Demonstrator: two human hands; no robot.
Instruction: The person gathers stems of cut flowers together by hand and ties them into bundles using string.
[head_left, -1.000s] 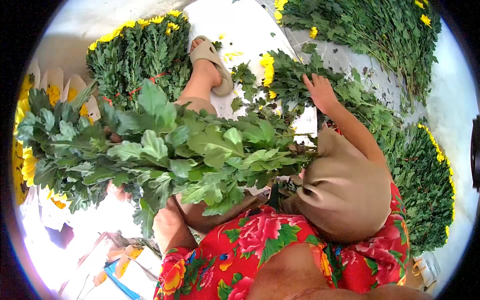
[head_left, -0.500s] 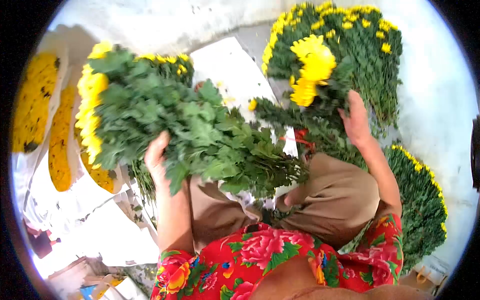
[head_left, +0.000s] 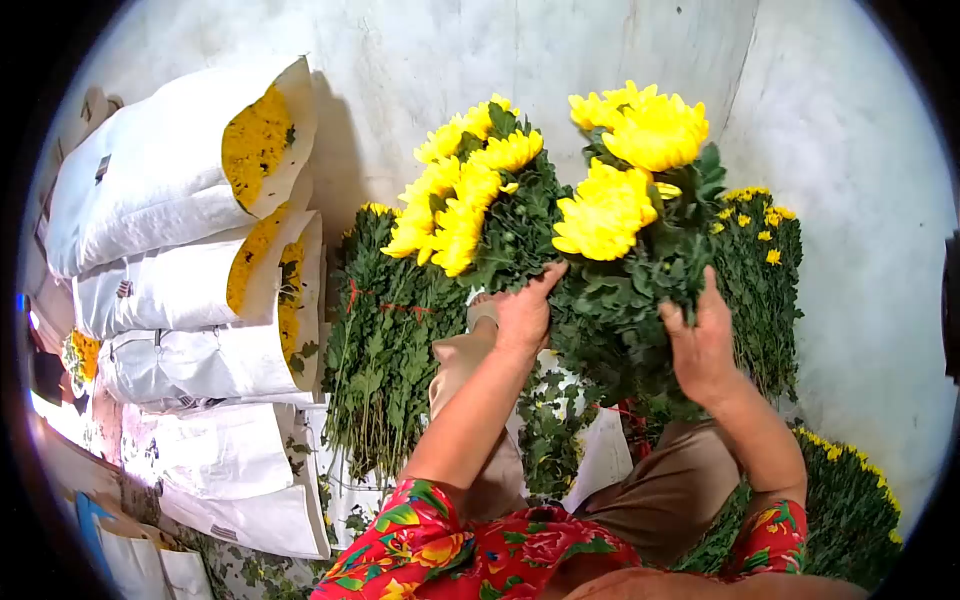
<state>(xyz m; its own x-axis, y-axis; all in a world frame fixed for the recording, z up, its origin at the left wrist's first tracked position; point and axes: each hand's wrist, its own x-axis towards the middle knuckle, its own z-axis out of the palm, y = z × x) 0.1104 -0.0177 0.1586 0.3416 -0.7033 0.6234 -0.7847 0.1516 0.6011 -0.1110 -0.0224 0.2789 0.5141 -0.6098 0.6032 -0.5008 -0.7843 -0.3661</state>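
Two bunches of yellow chrysanthemums stand upright side by side before me. My left hand [head_left: 527, 312] grips the left bunch [head_left: 515, 215] low on its right side, with the fingers partly behind the leaves. Around the right side of the right bunch [head_left: 630, 300], my right hand [head_left: 700, 340] is closed, its thumb and a finger showing against the leaves. Large yellow heads top both bunches, and their dark green leaves touch in the middle. The lower stems of both are hidden by leaves and my arms.
White-wrapped flower bundles [head_left: 180, 170] are stacked at the left. A tied green bundle [head_left: 385, 350] stands beside my leg. More bundles [head_left: 765, 290] stand at the right and lower right [head_left: 850, 500]. A pale wall [head_left: 500, 50] rises behind. Loose leaves [head_left: 550, 430] lie between my legs.
The left bunch has swung from lying sideways at the left to upright near the centre. The right bunch has been turned upright beside it. The view has tilted up, showing the wrapped stack.
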